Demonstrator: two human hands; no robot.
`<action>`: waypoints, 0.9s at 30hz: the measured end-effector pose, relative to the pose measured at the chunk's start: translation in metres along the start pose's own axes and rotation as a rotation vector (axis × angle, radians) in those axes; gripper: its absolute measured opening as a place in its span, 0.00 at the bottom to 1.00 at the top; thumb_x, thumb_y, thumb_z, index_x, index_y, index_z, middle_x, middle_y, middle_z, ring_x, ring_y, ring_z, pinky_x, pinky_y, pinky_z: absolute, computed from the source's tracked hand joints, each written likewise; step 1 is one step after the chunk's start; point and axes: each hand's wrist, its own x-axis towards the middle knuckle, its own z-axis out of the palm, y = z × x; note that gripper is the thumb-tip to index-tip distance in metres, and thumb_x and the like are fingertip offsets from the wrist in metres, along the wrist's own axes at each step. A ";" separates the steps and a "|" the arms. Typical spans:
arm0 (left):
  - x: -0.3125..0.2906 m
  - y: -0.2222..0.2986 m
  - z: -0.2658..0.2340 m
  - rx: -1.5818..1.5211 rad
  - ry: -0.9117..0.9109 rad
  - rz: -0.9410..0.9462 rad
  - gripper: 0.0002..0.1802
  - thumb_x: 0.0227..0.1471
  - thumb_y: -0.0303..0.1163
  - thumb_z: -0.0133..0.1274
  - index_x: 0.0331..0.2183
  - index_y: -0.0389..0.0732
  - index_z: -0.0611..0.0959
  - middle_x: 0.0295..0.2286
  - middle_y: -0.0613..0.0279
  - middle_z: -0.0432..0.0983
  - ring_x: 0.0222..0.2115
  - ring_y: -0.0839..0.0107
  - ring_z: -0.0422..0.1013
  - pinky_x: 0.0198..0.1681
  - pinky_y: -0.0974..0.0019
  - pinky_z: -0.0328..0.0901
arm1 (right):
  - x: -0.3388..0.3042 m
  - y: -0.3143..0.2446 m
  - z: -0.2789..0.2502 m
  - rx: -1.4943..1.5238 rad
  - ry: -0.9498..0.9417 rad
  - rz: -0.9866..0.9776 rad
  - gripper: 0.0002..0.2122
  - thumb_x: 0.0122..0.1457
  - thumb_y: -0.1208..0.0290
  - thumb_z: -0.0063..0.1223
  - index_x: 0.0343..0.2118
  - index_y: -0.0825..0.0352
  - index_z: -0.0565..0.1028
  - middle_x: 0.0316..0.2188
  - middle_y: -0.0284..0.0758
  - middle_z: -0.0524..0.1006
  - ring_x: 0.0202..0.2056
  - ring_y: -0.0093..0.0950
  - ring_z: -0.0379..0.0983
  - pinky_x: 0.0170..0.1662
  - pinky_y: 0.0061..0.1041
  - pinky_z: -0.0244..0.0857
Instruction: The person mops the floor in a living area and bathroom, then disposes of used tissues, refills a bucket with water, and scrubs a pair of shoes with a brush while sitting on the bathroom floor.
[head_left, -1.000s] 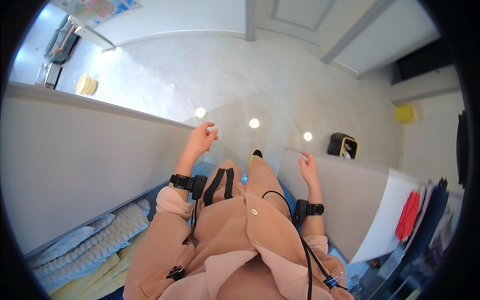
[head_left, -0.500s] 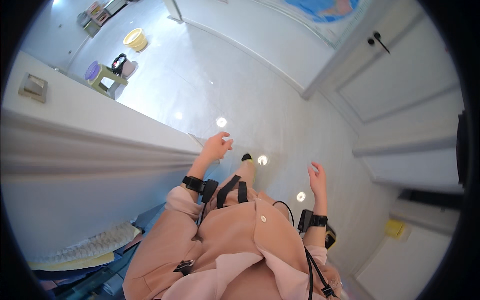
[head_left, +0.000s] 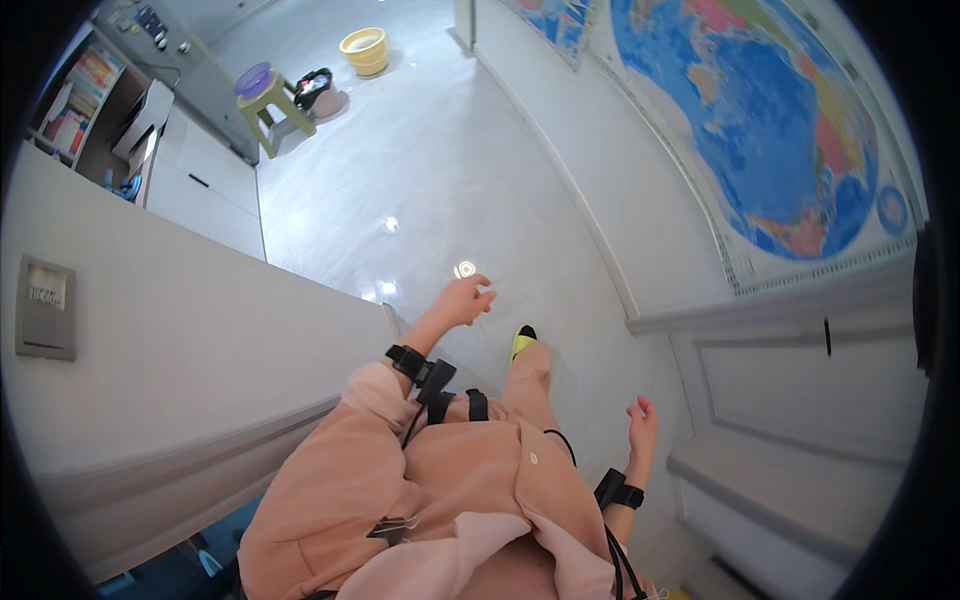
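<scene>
My left hand (head_left: 463, 300) hangs in front of my body beside the end of a white wall, nothing in it, its fingers loosely bent and apart. On the right my right hand (head_left: 643, 425) hangs lower and farther out, also holding nothing, its fingers slightly curled. Each wrist wears a black strap with a small black box: one left wrist device (head_left: 425, 372) and one right wrist device (head_left: 615, 490). Neither hand touches anything. Below them one foot in a yellow-green and black shoe (head_left: 524, 340) steps on the glossy pale floor (head_left: 400, 180).
A yellow bucket (head_left: 364, 52), a lined bin (head_left: 318, 95) and a green stool (head_left: 274, 110) bearing a purple basin (head_left: 253, 79) stand ahead. Left are a white cabinet (head_left: 205, 185), a bookshelf (head_left: 80, 100) and a wall switch (head_left: 46, 308). Right, a world map (head_left: 740, 120) hangs above a closed door (head_left: 770, 385).
I have moved forward past the wall's end. The bucket and stool appear nearer, and more of the map and cabinet shows. My right hand sits lower in view; both hands remain empty.
</scene>
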 end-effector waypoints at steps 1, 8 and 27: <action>0.022 0.003 -0.008 -0.025 0.045 -0.032 0.21 0.50 0.39 0.49 0.43 0.36 0.72 0.23 0.62 0.78 0.12 0.74 0.67 0.16 0.71 0.63 | 0.041 -0.011 0.002 -0.022 -0.028 -0.038 0.18 0.55 0.67 0.49 0.46 0.70 0.68 0.41 0.37 0.72 0.37 0.25 0.69 0.41 0.24 0.63; 0.044 -0.008 -0.057 -0.107 0.328 -0.244 0.21 0.51 0.39 0.48 0.42 0.35 0.72 0.23 0.59 0.78 0.14 0.76 0.68 0.15 0.73 0.62 | 0.221 -0.135 0.058 -0.211 -0.327 -0.236 0.17 0.55 0.67 0.49 0.46 0.69 0.68 0.39 0.38 0.73 0.35 0.27 0.70 0.40 0.25 0.64; 0.202 -0.059 -0.300 -0.430 0.581 -0.460 0.22 0.53 0.41 0.46 0.43 0.34 0.72 0.25 0.60 0.79 0.14 0.79 0.64 0.16 0.75 0.60 | 0.420 -0.482 0.339 -0.420 -0.670 -0.490 0.19 0.54 0.66 0.49 0.47 0.71 0.68 0.42 0.41 0.73 0.39 0.30 0.71 0.42 0.26 0.64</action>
